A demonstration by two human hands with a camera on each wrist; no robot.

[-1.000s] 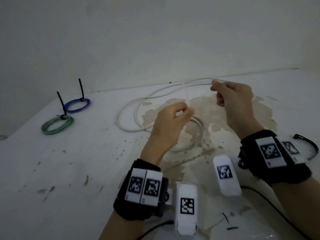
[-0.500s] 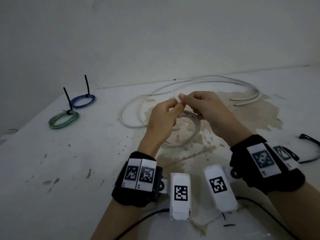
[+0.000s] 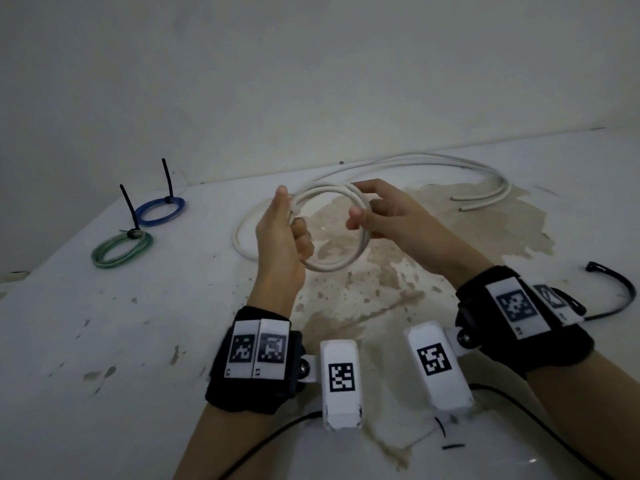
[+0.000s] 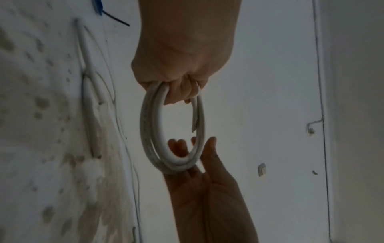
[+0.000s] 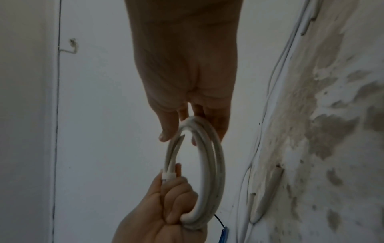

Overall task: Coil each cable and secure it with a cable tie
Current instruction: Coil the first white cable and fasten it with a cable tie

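A white cable coil (image 3: 332, 266) of a few turns is held above the stained white table (image 3: 104, 341). My left hand (image 3: 294, 220) grips its left side in a fist, seen also in the left wrist view (image 4: 178, 88). My right hand (image 3: 360, 209) holds the opposite side between thumb and fingers. In the right wrist view the coil (image 5: 218, 164) hangs from the right hand (image 5: 187, 128), and a white band (image 5: 169, 175) wraps the strands just above the left hand's fingers (image 5: 176, 197). One cut cable end (image 4: 194, 121) sticks out inside the loop.
A second long white cable (image 3: 433, 161) lies loose along the back of the table. At the far left lie a tied blue coil (image 3: 160, 211) and a tied green coil (image 3: 121, 249), black tie tails upright. A loose black cable tie (image 3: 623, 289) lies at the right.
A second ago the right hand held a strand out to the right. The hands then met over the coil. Now they hold the raised coil by opposite sides.
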